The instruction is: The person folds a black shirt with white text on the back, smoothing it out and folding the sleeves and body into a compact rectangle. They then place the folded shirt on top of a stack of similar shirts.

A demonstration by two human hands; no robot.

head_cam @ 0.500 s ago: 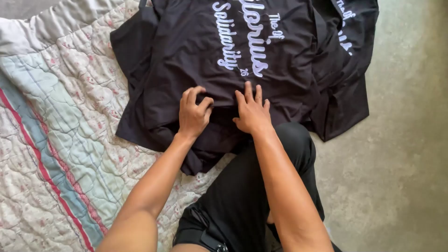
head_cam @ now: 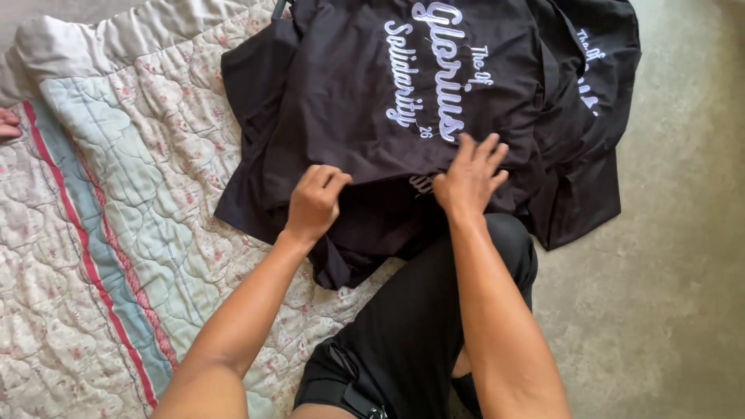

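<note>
A pile of black shirts (head_cam: pixel 365 85) with white script lettering lies partly on a quilt and partly on the floor. My left hand (head_cam: pixel 314 203) pinches the lower edge of the top shirt, fingers curled around the fabric. My right hand (head_cam: pixel 469 178) rests flat on the same shirt near its lower middle, fingers spread and pressing down. A second black shirt (head_cam: pixel 590 155) with similar lettering sticks out from under it on the right. My knee in black trousers (head_cam: pixel 434 310) is just below the hands.
A pale quilted blanket (head_cam: pixel 101 233) with a floral pattern and red and blue stripes covers the left side. Grey concrete floor (head_cam: pixel 675 295) lies on the right. A bit of another person's skin (head_cam: pixel 9 124) shows at the left edge.
My left hand has closed onto the shirt's lower edge, and my right hand has shifted a little up and right across the fabric.
</note>
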